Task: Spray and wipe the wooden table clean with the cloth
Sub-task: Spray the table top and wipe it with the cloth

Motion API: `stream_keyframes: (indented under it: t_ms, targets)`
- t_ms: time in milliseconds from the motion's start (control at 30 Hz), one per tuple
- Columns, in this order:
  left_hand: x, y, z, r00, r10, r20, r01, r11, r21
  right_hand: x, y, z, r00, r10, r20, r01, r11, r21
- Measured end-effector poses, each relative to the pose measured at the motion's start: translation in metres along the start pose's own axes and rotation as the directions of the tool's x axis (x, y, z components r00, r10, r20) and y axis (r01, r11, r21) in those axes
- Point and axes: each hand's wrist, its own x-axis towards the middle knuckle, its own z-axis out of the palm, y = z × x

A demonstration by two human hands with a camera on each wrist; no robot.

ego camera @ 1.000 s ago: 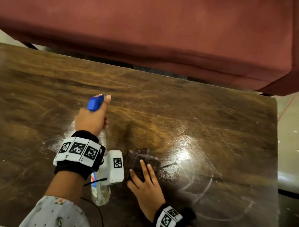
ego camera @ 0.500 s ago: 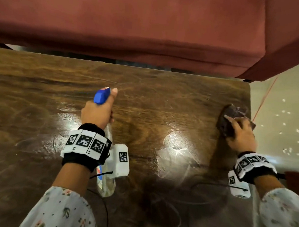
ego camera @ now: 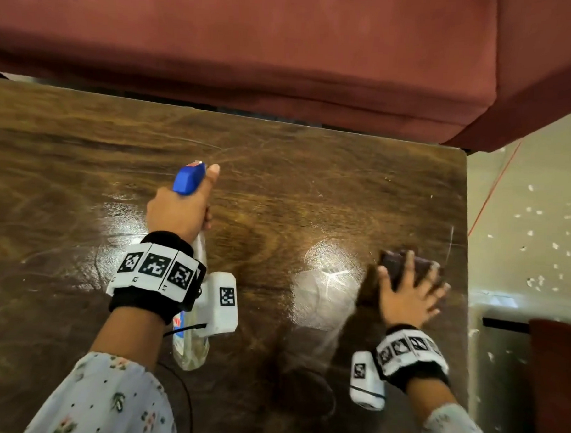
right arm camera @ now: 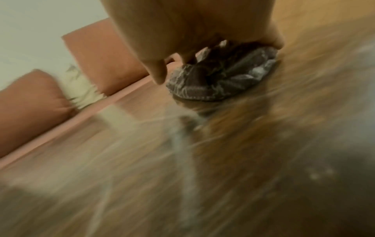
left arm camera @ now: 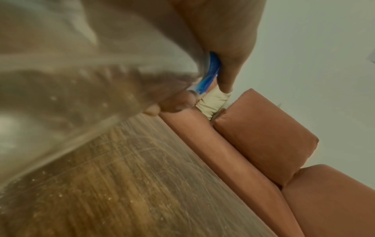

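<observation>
The dark wooden table (ego camera: 278, 190) fills the head view, with wet shiny streaks (ego camera: 327, 283) near its right side. My left hand (ego camera: 179, 211) grips a clear spray bottle (ego camera: 190, 349) with a blue nozzle (ego camera: 187, 179), held over the table's middle; the bottle (left arm camera: 81, 80) fills the left wrist view. My right hand (ego camera: 408, 290) presses flat, fingers spread, on a crumpled dark cloth (ego camera: 396, 263) close to the table's right edge. In the blurred right wrist view the cloth (right arm camera: 223, 80) lies under my fingers.
A red sofa (ego camera: 252, 51) runs along the table's far edge, with cushions (left arm camera: 263, 136) and a pale cloth (left arm camera: 213, 102) between them. Pale speckled floor (ego camera: 522, 226) lies beyond the table's right edge. A dark red object (ego camera: 555, 375) stands at the lower right.
My right hand has swept the cloth from the table's middle to the right edge, then back toward me along that edge. The left hand with the bottle has stayed put.
</observation>
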Motion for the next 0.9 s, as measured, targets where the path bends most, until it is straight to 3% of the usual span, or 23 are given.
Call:
stream_keyframes:
  t_ms: [100, 200, 300, 367, 433, 533, 600, 667, 800, 900]
  targets:
    - [-0.003, -0.003, -0.003, 1.0, -0.01, -0.01, 0.01, 1.0, 0.001, -0.029, -0.061, 0.038, 0.953, -0.293, 0.074, 0.301, 0.944, -0.133]
    - [-0.006, -0.006, -0.005, 1.0, -0.016, -0.014, 0.015, 0.999, -0.032, -0.07, -0.096, 0.07, 0.813, -0.548, 0.199, 0.579, 0.796, -0.173]
    - [-0.011, -0.006, -0.005, 1.0, 0.008, -0.013, -0.008, 1.0, -0.004, -0.091, -0.078, 0.079, 0.622, -0.734, 0.273, 0.783, 0.582, -0.218]
    - [-0.014, -0.005, -0.003, 1.0, 0.021, -0.007, -0.021, 0.999, 0.041, -0.091, -0.047, 0.071, 0.507, -0.785, 0.356, 0.861, 0.445, -0.247]
    - [-0.017, -0.002, 0.003, 1.0, 0.031, -0.003, -0.03, 0.996, 0.087, -0.074, -0.017, 0.051, 0.467, -0.782, 0.412, 0.882, 0.38, -0.279]
    - [-0.021, 0.003, 0.014, 1.0, 0.026, 0.008, -0.026, 0.998, 0.065, -0.021, 0.012, 0.012, 0.567, -0.745, 0.352, 0.822, 0.485, -0.299]
    - [-0.021, 0.006, 0.022, 1.0, 0.016, 0.014, -0.016, 1.0, 0.025, 0.029, 0.024, -0.017, 0.698, -0.674, 0.242, 0.716, 0.646, -0.265]
    - [-0.024, 0.007, 0.031, 0.999, 0.021, 0.038, -0.021, 1.0, 0.002, 0.085, 0.033, -0.049, 0.784, -0.599, 0.163, 0.621, 0.749, -0.23]
    - [-0.035, 0.005, 0.049, 0.995, 0.039, 0.088, -0.042, 0.999, 0.031, 0.162, 0.048, -0.082, 0.85, -0.519, 0.093, 0.527, 0.836, -0.154]
    - [-0.043, 0.001, 0.058, 0.993, 0.046, 0.109, -0.05, 0.998, 0.035, 0.136, 0.068, -0.066, 0.892, -0.452, 0.024, 0.452, 0.887, -0.091]
